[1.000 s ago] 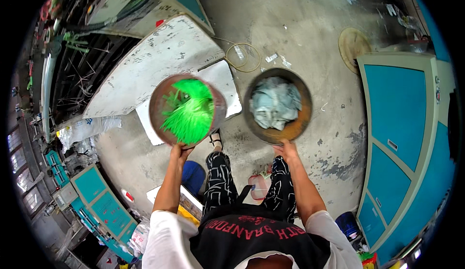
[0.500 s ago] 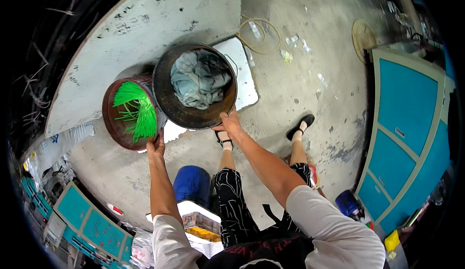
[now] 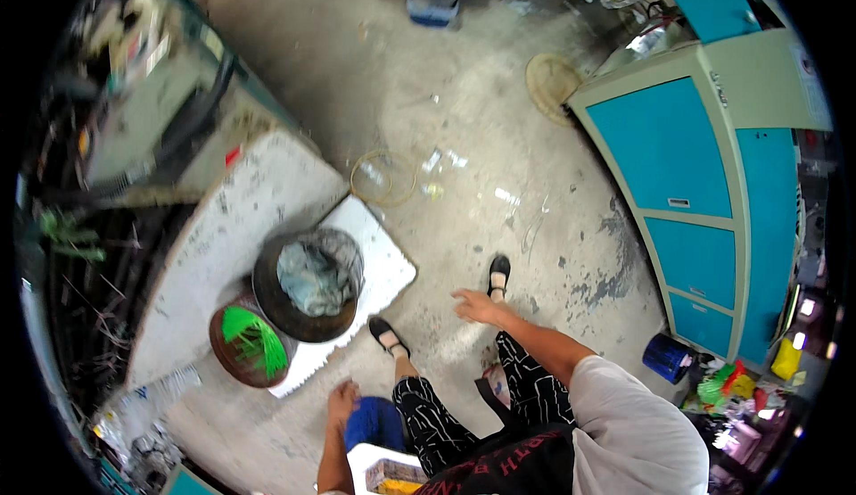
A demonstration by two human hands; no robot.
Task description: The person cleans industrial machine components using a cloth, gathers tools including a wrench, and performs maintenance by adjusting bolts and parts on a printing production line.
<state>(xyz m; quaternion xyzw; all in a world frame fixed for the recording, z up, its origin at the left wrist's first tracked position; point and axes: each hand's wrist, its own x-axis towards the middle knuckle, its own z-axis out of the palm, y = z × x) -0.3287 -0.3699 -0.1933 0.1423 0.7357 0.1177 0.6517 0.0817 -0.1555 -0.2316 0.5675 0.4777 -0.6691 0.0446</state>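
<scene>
Both of my hands are off the two buckets and hold nothing. My right hand [image 3: 479, 306] reaches out over the floor with its fingers spread, in front of my shoes. Low on the left, my left hand [image 3: 343, 401] hangs beside a blue drum [image 3: 374, 422], its fingers loosely bent and slightly blurred. A dark metal bucket [image 3: 332, 327] with a crumpled grey-green cloth [image 3: 312, 279] inside stands on a white foam slab [image 3: 385, 268]. Touching its left side is a reddish-brown bucket [image 3: 228, 363] holding a bundle of bright green plastic strands [image 3: 252, 333].
A large whitish board [image 3: 218, 218] lies behind the buckets. A thin yellow hose loop [image 3: 355, 174] and scraps lie on the concrete floor [image 3: 428, 227]. Blue-fronted cabinets [image 3: 660, 147] line the right, with a small blue bin [image 3: 667, 358]. A white box [image 3: 366, 464] stands by my legs.
Both hands have let go of the buckets and drawn away, the right one to the right and the left one downward. The view has shifted, showing more of the room ahead.
</scene>
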